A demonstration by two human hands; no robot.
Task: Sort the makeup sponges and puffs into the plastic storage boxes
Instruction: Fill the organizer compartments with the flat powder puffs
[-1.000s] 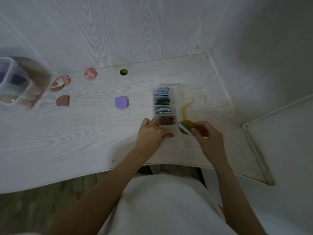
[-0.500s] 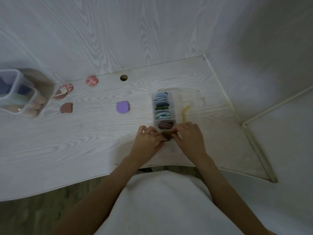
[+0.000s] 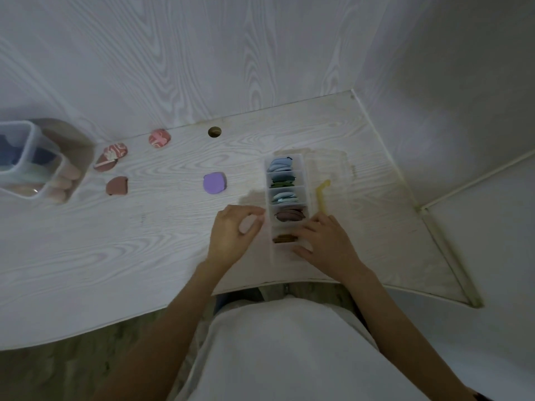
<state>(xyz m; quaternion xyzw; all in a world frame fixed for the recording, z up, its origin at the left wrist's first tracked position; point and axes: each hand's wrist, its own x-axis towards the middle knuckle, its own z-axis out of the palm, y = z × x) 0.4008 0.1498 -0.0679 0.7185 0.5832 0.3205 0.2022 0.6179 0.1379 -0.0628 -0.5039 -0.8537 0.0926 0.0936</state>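
Five translucent plastic compartments (image 3: 285, 198), flat rounded foam puffs (image 3: 280, 164) inside.

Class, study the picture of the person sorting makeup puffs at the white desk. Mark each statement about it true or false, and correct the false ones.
1. The round lilac puff lies loose on the white wood-grain desk. True.
2. The clear divided plastic box is empty. False: its compartments hold blue, green and brown puffs.
3. The right hand touches the box's nearest compartment, where the olive-brown puff sits. True.
4. The left hand holds the plain reddish-brown puff. False: that puff lies apart, far to the left.
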